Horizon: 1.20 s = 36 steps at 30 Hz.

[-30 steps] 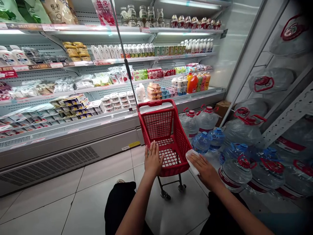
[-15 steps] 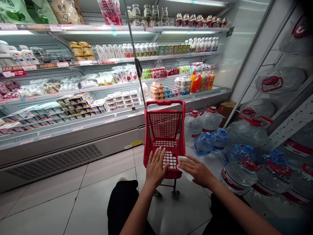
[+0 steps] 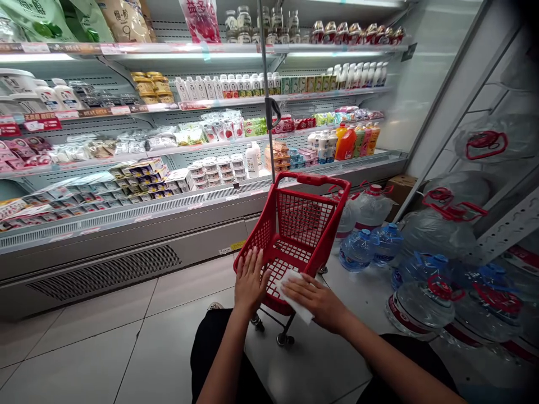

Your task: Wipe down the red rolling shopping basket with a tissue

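A small red plastic shopping cart (image 3: 301,247) on castors stands on the tiled floor before me, turned at an angle with its handle end toward the fridge. My left hand (image 3: 250,280) lies at the cart's near left rim, fingers stretched out and holding nothing. At the near right edge, my right hand (image 3: 318,303) has its fingers pressed over a white wipe (image 3: 298,297). Part of the wipe hangs below the fingers. My palms and the rim beneath them are hidden.
An open refrigerated shelf (image 3: 126,219) with dairy goods and drinks runs along the back. A dark upright door edge (image 3: 269,120) stands behind the cart. Large water bottles (image 3: 421,306) crowd the floor at right, and blue-capped bottles (image 3: 357,249) stand close beside the cart.
The cart has turned from facing straight to slanted, its handle end swinging right and its near end left. Both hands have moved left with it; the wipe stays under my right hand.
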### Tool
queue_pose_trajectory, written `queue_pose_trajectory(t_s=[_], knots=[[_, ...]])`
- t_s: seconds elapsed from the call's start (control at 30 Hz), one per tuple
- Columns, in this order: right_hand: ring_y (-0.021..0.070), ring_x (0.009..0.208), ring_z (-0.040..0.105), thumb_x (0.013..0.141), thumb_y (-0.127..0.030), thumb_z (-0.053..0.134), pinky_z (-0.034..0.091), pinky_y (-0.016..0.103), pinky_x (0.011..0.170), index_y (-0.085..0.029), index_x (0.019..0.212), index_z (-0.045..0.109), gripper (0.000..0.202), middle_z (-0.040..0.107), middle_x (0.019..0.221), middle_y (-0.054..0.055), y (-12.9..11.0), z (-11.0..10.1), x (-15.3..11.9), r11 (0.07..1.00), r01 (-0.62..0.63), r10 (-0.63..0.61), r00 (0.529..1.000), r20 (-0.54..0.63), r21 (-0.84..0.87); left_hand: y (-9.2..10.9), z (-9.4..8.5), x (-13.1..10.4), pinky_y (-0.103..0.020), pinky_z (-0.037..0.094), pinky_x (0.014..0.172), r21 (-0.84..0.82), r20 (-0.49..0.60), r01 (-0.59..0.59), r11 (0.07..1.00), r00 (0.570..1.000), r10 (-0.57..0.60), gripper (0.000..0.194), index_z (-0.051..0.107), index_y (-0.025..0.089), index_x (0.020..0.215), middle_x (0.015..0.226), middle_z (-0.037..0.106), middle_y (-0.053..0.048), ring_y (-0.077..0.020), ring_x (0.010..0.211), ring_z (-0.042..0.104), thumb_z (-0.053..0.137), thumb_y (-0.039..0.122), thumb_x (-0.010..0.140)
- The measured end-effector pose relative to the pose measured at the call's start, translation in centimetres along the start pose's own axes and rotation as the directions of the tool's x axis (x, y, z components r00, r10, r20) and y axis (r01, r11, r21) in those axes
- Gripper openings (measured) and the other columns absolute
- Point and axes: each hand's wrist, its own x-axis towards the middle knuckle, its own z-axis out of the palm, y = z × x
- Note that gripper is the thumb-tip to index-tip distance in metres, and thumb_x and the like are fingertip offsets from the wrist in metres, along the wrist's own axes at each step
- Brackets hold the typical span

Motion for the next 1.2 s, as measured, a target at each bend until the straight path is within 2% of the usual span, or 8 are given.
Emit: queue_pose_trajectory(t_s=[0.13,0.27,0.43,0.63,0.8,1.0,1.1,1.2], knots=[[0.0158,0.155,0.031,0.075,0.002,0.041,0.025,0.046,0.128,-0.026,0.166,0.022,0.097,0.041,0.165,0.001,5.9,-0.8,-1.5,0.980,-0.165,0.163,0.986,-0.021,-0.109,1.8,0.2,-1.4,-0.042,0.027,0.129,-0.067,0.046,-0.093,0.993,0.994,0.096,0.062,0.019,0.029,0.167,0.169,0.033,-0.001,-0.0191,0.156,0.030,0.035,0.047,0.109],[0.0174,0.155,0.031,0.080,0.003,0.038,0.024,0.048,0.128,-0.026,0.165,0.023,0.091,0.039,0.166,0.002,10.7,-1.8,-3.3,0.916,-0.356,0.345,0.934,-0.092,-0.185,1.3,0.4,-0.6,-0.042,0.030,0.128,-0.108,0.111,-0.022,0.994,0.993,0.034,0.059,0.023,0.029,0.166,0.168,0.036,-0.001,-0.0184,0.155,0.034,0.029,0.049,0.110],[0.0204,0.155,0.032,0.086,-0.003,0.040,0.028,0.049,0.127,-0.022,0.167,0.016,0.087,0.040,0.166,0.006,8.1,-0.4,-2.4,0.906,-0.387,0.360,0.918,-0.165,-0.174,2.5,0.4,1.3,-0.048,0.029,0.128,-0.162,0.193,0.103,0.981,0.979,-0.071,0.065,0.026,0.022,0.165,0.168,0.035,-0.006,-0.0227,0.156,0.031,0.023,0.056,0.109],[0.0195,0.156,0.029,0.083,-0.001,0.043,0.028,0.046,0.128,-0.020,0.167,0.003,0.096,0.036,0.168,0.005,2.0,1.6,0.2,0.964,-0.245,0.233,0.966,-0.114,-0.107,7.8,0.1,1.9,-0.045,0.026,0.129,-0.323,0.173,-0.032,0.946,0.981,0.093,0.074,0.014,0.024,0.168,0.171,0.028,-0.004,-0.0222,0.158,0.026,0.025,0.063,0.107],[0.0180,0.152,0.037,0.086,-0.001,0.040,0.023,0.046,0.129,-0.028,0.167,0.002,0.094,0.039,0.166,0.000,6.6,-1.3,-2.6,0.927,-0.294,0.279,0.955,-0.097,-0.231,6.7,-0.3,1.8,-0.046,0.033,0.125,-0.326,0.169,-0.014,0.945,0.983,0.073,0.072,0.009,0.028,0.168,0.171,0.030,-0.006,-0.0236,0.156,0.032,0.028,0.062,0.107],[0.0223,0.153,0.035,0.084,-0.007,0.045,0.019,0.051,0.129,-0.028,0.168,0.004,0.095,0.035,0.168,0.002,14.2,-8.2,-9.4,0.714,-0.576,0.521,0.817,-0.247,-0.398,3.3,-0.5,2.2,-0.045,0.037,0.123,-0.263,0.165,0.031,0.964,0.986,0.014,0.068,0.012,0.031,0.167,0.169,0.033,-0.004,-0.0232,0.155,0.033,0.027,0.060,0.108],[0.0244,0.156,0.030,0.083,-0.010,0.047,0.018,0.052,0.129,-0.026,0.168,0.008,0.094,0.032,0.170,0.003,14.5,-9.7,-10.9,0.661,-0.654,0.572,0.756,-0.318,-0.368,2.5,-0.3,2.4,-0.045,0.039,0.121,-0.211,0.149,0.079,0.974,0.988,-0.048,0.066,0.013,0.032,0.167,0.168,0.035,-0.003,-0.0232,0.155,0.034,0.028,0.058,0.108],[0.0260,0.156,0.029,0.085,-0.012,0.047,0.021,0.051,0.129,-0.022,0.168,0.006,0.093,0.033,0.169,0.004,12.4,-8.4,-10.0,0.685,-0.642,0.559,0.766,-0.318,-0.344,3.7,-0.1,2.8,-0.053,0.036,0.122,-0.151,0.150,0.123,0.981,0.984,-0.100,0.065,0.020,0.033,0.166,0.168,0.036,-0.004,-0.0260,0.154,0.035,0.029,0.059,0.108]])
